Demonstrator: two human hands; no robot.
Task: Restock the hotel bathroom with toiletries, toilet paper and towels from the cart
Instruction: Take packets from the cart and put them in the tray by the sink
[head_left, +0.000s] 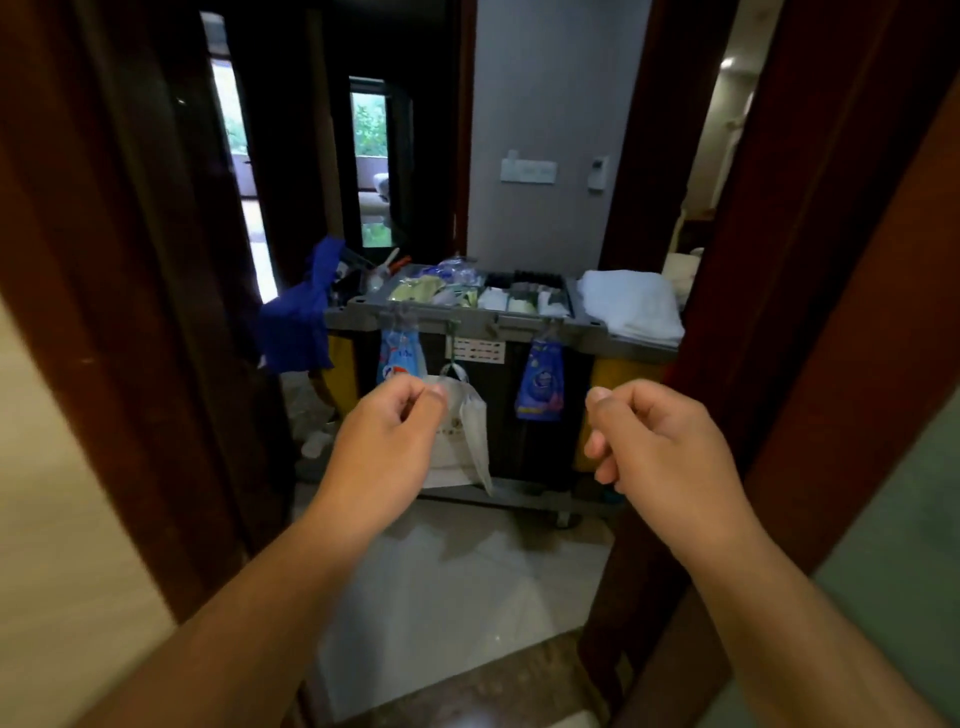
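Note:
A grey housekeeping cart stands just outside the doorway, facing me. Its top tray holds several small packaged toiletries. A stack of folded white towels lies on the cart's right end. No toilet paper is visible. My left hand is raised in front of the cart with fingers curled and thumb against the forefinger, holding nothing. My right hand is raised beside it, fingers curled, also holding nothing. Both hands are short of the cart.
Dark wooden door jambs stand at the left and right. A white bag and two blue pouches hang from hooks on the cart's front. A blue cloth drapes over its left end. Pale floor tiles lie between me and the cart.

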